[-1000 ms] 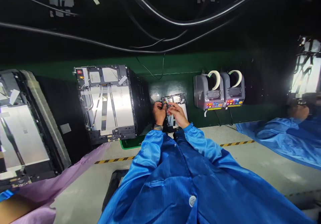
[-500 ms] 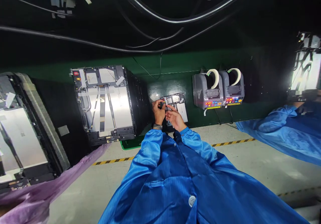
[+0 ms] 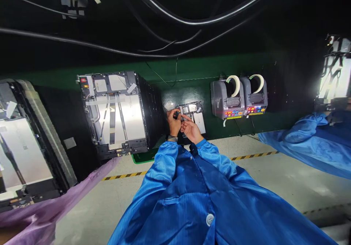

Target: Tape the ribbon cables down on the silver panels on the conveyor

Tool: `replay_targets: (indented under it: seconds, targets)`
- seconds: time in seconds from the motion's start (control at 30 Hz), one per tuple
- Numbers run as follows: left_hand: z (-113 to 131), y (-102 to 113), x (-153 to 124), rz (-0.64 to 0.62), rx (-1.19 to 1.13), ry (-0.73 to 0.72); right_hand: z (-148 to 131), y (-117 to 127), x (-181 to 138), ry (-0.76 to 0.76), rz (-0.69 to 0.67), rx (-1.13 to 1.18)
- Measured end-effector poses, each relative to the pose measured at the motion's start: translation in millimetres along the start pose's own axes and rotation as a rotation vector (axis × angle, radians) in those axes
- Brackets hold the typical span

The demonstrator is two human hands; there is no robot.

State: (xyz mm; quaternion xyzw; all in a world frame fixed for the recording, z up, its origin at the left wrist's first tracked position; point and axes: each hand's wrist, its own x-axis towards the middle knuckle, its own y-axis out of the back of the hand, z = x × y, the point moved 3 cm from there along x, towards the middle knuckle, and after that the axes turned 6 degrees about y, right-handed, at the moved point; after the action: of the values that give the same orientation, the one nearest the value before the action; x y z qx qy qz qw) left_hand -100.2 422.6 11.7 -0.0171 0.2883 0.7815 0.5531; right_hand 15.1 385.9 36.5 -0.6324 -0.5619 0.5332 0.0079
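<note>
Both my hands are at the left edge of an opened tablet-like device [image 3: 199, 120], which has a silvery inner plate, dark ribbon cables and a black frame. My left hand [image 3: 174, 123] is closed, thumb and fingers pinched over the device's upper left part. What they hold is too small and dark to name. Against it, from the right, comes my right hand [image 3: 191, 129], its fingertips drawn together and one finger pointing at the left fingers. Something may be between its fingertips, but I cannot make it out. The hands cover much of the device's left side.
A tall stack of similar devices [image 3: 128, 117] stands left of my hands. To the right are two grey tape dispensers [image 3: 227, 100] with tape rolls. Black cables [image 3: 164, 56] hang across the back. Co-workers' sleeves, purple [image 3: 82, 190] and blue [image 3: 304, 135], show at either side.
My hands stay at the same spot with hardly any visible movement. At the far right, the co-worker's hand has gone out of sight behind the blue sleeve.
</note>
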Motion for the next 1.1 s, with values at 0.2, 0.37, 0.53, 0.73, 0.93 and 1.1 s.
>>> replay_targets:
  seconds: [0.2, 0.37, 0.53, 0.73, 0.93, 1.1]
  targets:
    - [-3, 0, 1, -0.015, -0.003, -0.011, 1, 1, 1, -0.002, -0.014, 0.018]
    - [-3, -1, 0, -0.023, 0.000, -0.005, 3, 4, 3, -0.022, 0.009, 0.021]
    - [-2, -1, 0, -0.038, 0.000, -0.015, 5, 6, 4, -0.016, -0.015, 0.044]
    - [-2, -1, 1, -0.072, 0.036, -0.007, 3, 4, 3, -0.033, 0.024, 0.024]
    - [-2, -1, 4, -0.083, 0.037, -0.022, -2, 9, 3, -0.050, 0.035, -0.129]
    - [-6, -2, 6, -0.082, 0.040, -0.037, -28, 8, 0, 0.185, 0.033, -0.890]
